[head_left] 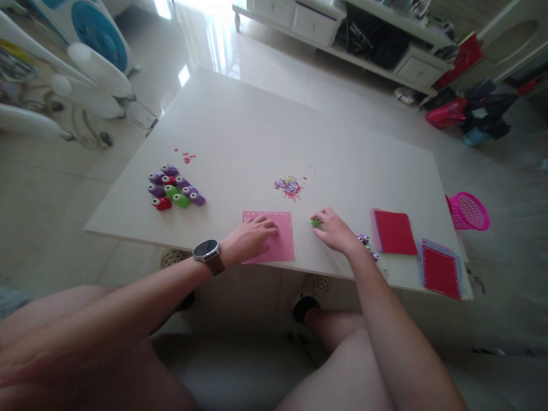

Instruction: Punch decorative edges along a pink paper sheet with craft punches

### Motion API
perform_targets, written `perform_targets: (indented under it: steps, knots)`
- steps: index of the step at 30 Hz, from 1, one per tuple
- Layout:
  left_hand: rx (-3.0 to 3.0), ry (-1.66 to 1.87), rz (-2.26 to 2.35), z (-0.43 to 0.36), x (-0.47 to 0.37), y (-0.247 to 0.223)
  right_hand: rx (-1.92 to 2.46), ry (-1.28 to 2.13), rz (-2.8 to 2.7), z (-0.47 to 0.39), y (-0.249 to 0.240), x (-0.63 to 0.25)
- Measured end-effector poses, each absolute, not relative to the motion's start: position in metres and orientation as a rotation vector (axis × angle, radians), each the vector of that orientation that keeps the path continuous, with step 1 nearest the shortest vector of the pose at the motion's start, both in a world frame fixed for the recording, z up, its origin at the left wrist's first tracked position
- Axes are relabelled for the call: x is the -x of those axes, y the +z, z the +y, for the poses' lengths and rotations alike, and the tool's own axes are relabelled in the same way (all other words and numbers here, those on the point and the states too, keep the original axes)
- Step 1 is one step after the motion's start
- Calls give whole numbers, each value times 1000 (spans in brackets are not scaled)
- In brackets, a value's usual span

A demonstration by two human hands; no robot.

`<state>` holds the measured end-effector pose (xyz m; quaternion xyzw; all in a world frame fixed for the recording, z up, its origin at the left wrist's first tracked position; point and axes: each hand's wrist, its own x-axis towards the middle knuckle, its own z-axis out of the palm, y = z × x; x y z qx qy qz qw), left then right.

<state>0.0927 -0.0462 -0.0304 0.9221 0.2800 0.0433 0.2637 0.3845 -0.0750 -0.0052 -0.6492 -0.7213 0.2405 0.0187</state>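
My left hand lies with its fingers stretched out on a square sheet of pink paper at the table's near edge. A row of small punched holes runs along the sheet's far edge, with some down its left side. Just right of the sheet, my right hand has its fingers closed around a small green craft paper punch, partly hidden by them. Purple paper punches sit close to my right wrist, partly covered by the forearm. Beyond the sheet is a pile of colourful punched paper bits.
Several purple, red and green punches stand grouped on the left of the white table, with red paper bits behind them. Two stacks of coloured paper, one red-topped stack and one with punched edges, lie at the right. A pink basket stands beyond.
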Motion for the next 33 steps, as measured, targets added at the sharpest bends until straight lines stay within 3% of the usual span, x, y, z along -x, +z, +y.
perform_targets:
  steps: [4, 10, 23, 33]
  knots:
    - [-2518, 126, 754, -46, -94, -31, 1809, 1001, -2309, -73, -6, -358]
    - [-2521, 138, 743, -47, -93, -29, 1847, 848, -2295, -74, -6, -343]
    - [-1768, 677, 743, -25, -117, 3, 1207, 1687, -1041, -66, 7, -316]
    - [-1445, 692, 735, -4, -119, 11, 1189, 1611, -831, -66, 17, -307]
